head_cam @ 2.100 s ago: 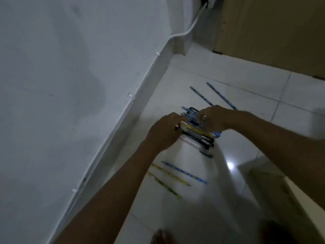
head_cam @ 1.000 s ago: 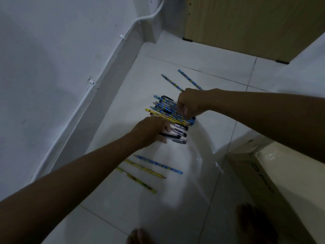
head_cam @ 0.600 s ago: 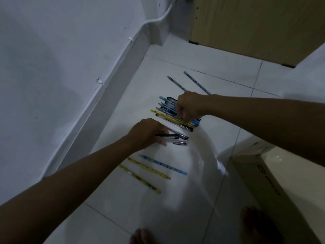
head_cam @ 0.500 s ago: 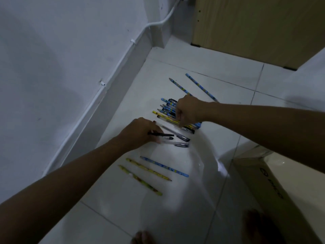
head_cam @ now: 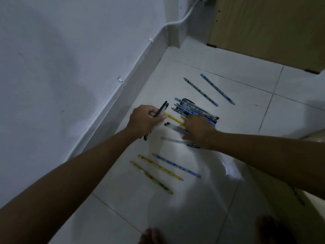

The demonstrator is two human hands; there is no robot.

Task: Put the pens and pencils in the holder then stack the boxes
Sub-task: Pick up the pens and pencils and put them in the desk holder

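A pile of blue patterned pencils and dark pens (head_cam: 195, 110) lies on the white tiled floor. My left hand (head_cam: 144, 120) is closed around black pens (head_cam: 161, 110), lifted beside the pile. My right hand (head_cam: 198, 131) rests palm down on the pile's near edge, over a yellow pencil (head_cam: 174, 118) and clear pens (head_cam: 175, 127), fingers spread. Two blue pencils (head_cam: 200, 91) lie apart farther away. Two yellow pencils (head_cam: 151, 176) and a blue pencil (head_cam: 175, 165) lie nearer me. A cardboard box (head_cam: 299, 199) shows at the right edge. No holder is in view.
A white wall with a clipped cable (head_cam: 133, 62) runs along the left. A wooden cabinet (head_cam: 267, 29) stands at the back. My toes (head_cam: 153, 237) show at the bottom edge.
My left hand has picked black pens off the floor and lifted them to the left. My right hand slid toward me over the pile. The view tilted down.
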